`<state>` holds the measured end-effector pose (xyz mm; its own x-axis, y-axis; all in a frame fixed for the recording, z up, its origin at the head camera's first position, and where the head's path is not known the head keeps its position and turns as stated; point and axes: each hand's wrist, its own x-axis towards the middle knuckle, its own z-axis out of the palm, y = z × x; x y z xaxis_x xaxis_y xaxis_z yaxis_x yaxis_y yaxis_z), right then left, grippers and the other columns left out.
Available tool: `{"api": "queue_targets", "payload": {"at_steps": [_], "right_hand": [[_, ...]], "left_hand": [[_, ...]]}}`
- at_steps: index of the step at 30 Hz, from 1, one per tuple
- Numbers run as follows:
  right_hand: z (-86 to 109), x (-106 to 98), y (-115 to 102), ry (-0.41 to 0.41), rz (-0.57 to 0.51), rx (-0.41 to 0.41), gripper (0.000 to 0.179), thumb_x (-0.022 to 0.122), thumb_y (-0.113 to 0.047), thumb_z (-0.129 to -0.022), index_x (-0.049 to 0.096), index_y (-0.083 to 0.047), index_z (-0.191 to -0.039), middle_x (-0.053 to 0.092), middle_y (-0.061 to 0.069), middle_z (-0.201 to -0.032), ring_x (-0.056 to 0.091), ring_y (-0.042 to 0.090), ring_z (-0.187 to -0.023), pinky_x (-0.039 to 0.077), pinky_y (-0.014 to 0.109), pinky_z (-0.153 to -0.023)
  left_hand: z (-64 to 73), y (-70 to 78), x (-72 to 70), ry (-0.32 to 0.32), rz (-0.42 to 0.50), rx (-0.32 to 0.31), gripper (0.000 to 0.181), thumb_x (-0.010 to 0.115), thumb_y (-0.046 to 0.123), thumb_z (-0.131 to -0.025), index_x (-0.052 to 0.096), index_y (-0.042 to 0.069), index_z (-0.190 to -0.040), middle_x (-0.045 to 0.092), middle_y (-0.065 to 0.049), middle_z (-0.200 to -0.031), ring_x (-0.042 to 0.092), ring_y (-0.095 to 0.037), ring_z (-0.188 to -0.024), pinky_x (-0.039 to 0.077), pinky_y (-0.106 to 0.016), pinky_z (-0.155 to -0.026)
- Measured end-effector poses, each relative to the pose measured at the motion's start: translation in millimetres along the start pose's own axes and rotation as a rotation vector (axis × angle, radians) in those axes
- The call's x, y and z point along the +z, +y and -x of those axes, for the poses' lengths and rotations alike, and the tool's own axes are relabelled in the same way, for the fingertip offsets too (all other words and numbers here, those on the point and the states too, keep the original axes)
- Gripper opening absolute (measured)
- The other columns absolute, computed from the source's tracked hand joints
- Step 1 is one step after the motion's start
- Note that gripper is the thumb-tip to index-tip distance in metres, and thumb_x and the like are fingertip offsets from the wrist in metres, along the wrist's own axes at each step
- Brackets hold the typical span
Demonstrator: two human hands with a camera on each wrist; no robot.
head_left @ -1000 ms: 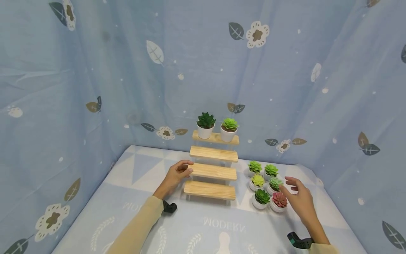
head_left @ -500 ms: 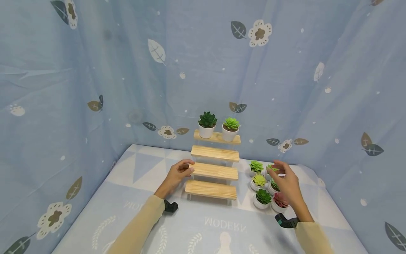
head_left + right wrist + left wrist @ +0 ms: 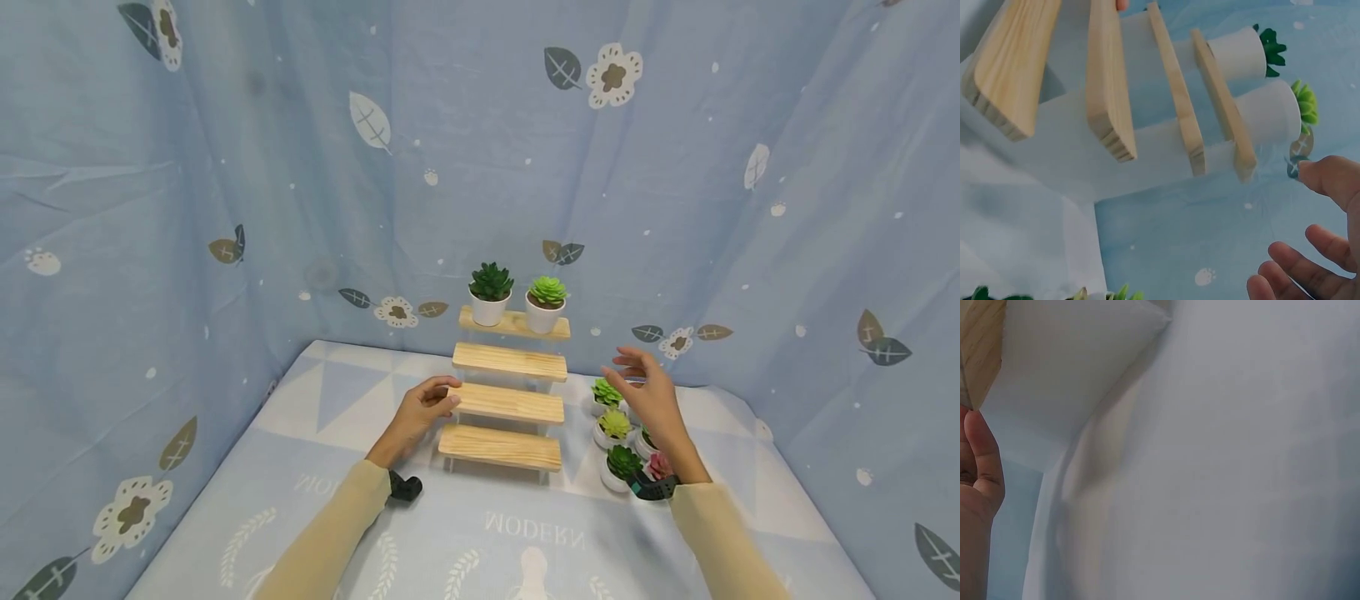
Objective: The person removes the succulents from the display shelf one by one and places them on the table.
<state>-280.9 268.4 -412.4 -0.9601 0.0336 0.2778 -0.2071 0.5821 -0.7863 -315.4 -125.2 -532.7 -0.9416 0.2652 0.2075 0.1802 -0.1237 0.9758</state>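
A stepped plant stand with several wooden planks (image 3: pixel 498 446) stands at the back of the table. My left hand (image 3: pixel 414 417) holds the left end of its second plank from the bottom, thumb and fingers at the edge; a finger touches the plank's corner (image 3: pixel 979 356) in the left wrist view. On the top plank sit a dark green potted succulent (image 3: pixel 490 293) and a light green potted succulent (image 3: pixel 545 304). My right hand (image 3: pixel 651 404), fingers apart and holding nothing, is above the small potted succulents (image 3: pixel 615 425) right of the stand, hiding some of them.
Among the small pots are a dark green succulent (image 3: pixel 621 463) in front and a red succulent (image 3: pixel 660 467), partly behind the right wrist's band. A blue patterned curtain (image 3: pixel 480 167) hangs close behind the stand. The table cloth (image 3: pixel 450 533) is pale with printed shapes.
My right hand has moved left and farther back over the small succulents, rising toward the top of the stand. My left hand stays at the plank's end.
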Motion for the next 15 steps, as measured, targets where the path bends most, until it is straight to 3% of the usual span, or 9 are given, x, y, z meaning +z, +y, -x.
{"api": "queue_targets", "payload": {"at_steps": [5, 12, 15], "right_hand": [[-8.6, 10, -11, -0.017, -0.026, -0.043, 0.069, 0.072, -0.046, -0.097, 0.045, -0.012, -0.152, 0.056, 0.014, -0.142, 0.053, 0.035, -0.126, 0.043, 0.056, -0.107], [-25.2, 23, -28, -0.028, -0.009, -0.077, 0.074, 0.074, -0.050, -0.094, 0.046, -0.015, -0.153, 0.055, 0.011, -0.144, 0.053, 0.033, -0.128, 0.046, 0.052, -0.105], [-32.1, 29, -34, -0.020, -0.002, -0.101, 0.075, 0.074, -0.050, -0.093, 0.046, -0.015, -0.153, 0.056, 0.010, -0.144, 0.053, 0.032, -0.128, 0.048, 0.051, -0.103]], "left_hand": [[1.1, -0.9, -0.8, 0.007, -0.004, -0.004, 0.040, 0.075, 0.022, -0.097, 0.064, 0.010, -0.133, 0.062, -0.012, -0.117, 0.062, -0.023, -0.098, 0.054, -0.055, -0.092], [0.4, 0.4, -0.2, 0.010, -0.010, 0.000, 0.038, 0.075, 0.023, -0.097, 0.065, 0.011, -0.132, 0.062, -0.013, -0.114, 0.062, -0.024, -0.097, 0.057, -0.048, -0.088], [-0.3, 0.5, 0.8, 0.009, -0.004, 0.001, 0.038, 0.076, 0.022, -0.097, 0.066, 0.011, -0.131, 0.062, -0.012, -0.110, 0.062, -0.024, -0.095, 0.057, -0.050, -0.089]]}}
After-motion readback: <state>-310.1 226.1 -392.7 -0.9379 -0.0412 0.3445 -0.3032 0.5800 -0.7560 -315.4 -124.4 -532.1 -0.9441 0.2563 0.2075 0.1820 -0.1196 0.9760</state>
